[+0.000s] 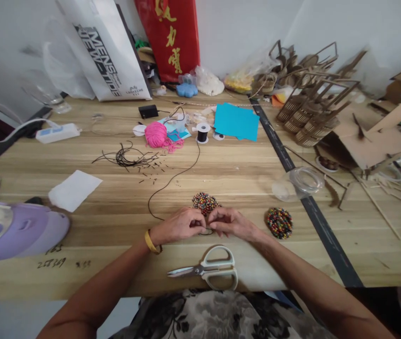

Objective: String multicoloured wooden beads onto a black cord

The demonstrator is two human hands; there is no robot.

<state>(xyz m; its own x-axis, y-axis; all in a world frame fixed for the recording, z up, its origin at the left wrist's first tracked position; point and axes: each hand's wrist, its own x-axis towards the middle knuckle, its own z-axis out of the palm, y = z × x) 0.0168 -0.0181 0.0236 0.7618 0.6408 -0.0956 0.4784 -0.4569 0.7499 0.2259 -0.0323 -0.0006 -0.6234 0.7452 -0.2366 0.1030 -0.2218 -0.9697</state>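
My left hand (pixel 184 222), with a yellow bracelet at its wrist, pinches a thin black cord (pixel 177 175) close to the tabletop. Facing it, my right hand (pixel 231 222) has its fingertips pinched too, and a small loop of the cord hangs between both hands. Whether a bead is between the fingertips is too small to tell. Just beyond the hands lies a pile of multicoloured beads (pixel 205 202), partly covered by my fingers. The cord runs back to a white spool (pixel 203 134) wound with black. White-handled scissors (pixel 209 270) lie nearer my body.
A coiled bead string (pixel 280 223) lies right of my right arm. Cut black cord pieces (pixel 126 156), pink yarn (pixel 156 135) and blue sheets (pixel 236 122) are farther back. A purple device (pixel 27 230) stands left; woven baskets (pixel 306 115) and a cardboard box (pixel 366 141) stand right.
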